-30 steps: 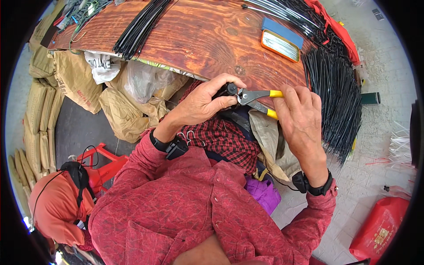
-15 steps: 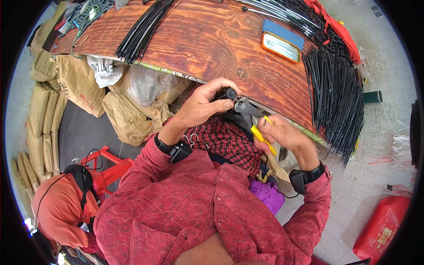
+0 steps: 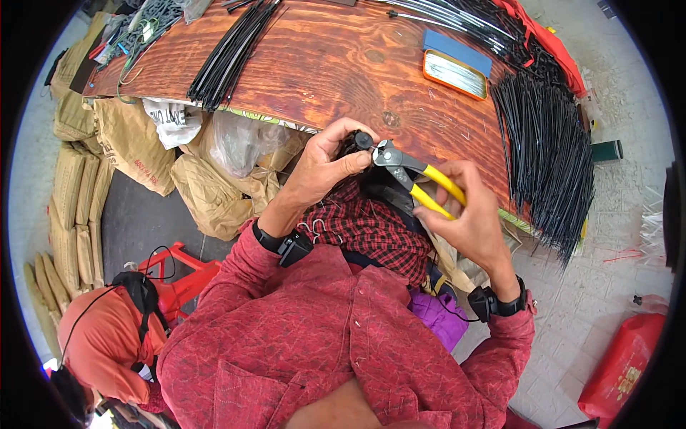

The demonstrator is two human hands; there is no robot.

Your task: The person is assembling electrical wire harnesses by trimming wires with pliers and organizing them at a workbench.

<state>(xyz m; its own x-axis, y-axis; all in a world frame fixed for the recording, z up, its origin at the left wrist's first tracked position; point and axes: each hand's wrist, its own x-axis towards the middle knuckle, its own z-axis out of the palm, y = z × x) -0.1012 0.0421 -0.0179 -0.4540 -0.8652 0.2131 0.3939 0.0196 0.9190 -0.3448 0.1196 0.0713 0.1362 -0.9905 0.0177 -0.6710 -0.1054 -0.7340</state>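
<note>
My left hand (image 3: pixel 318 166) is closed around a dark piece with a round black end (image 3: pixel 364 140) at the front edge of the wooden table; the rest of it is hidden by my fingers. In my right hand (image 3: pixel 477 213) is a pair of end-cutting pliers (image 3: pixel 395 161) with yellow handles, which stand apart. The plier head is right beside the round black end, near my left thumb tip. Whether the jaws touch the piece I cannot tell. A red-and-black checked cloth (image 3: pixel 371 243) lies beneath both hands.
On the wooden table (image 3: pixel 321 64) lie black strips (image 3: pixel 232 53) at left and a large black bundle (image 3: pixel 543 157) at right. An orange-rimmed tin (image 3: pixel 455 75) holds thin pale pins. Paper sacks (image 3: pixel 132 143) lie at left, near another person (image 3: pixel 103 343) and a red stool (image 3: pixel 179 275).
The pliers have turned to face up more and their handles have spread apart. My right hand has shifted slightly up and to the right. My left hand still holds the dark piece.
</note>
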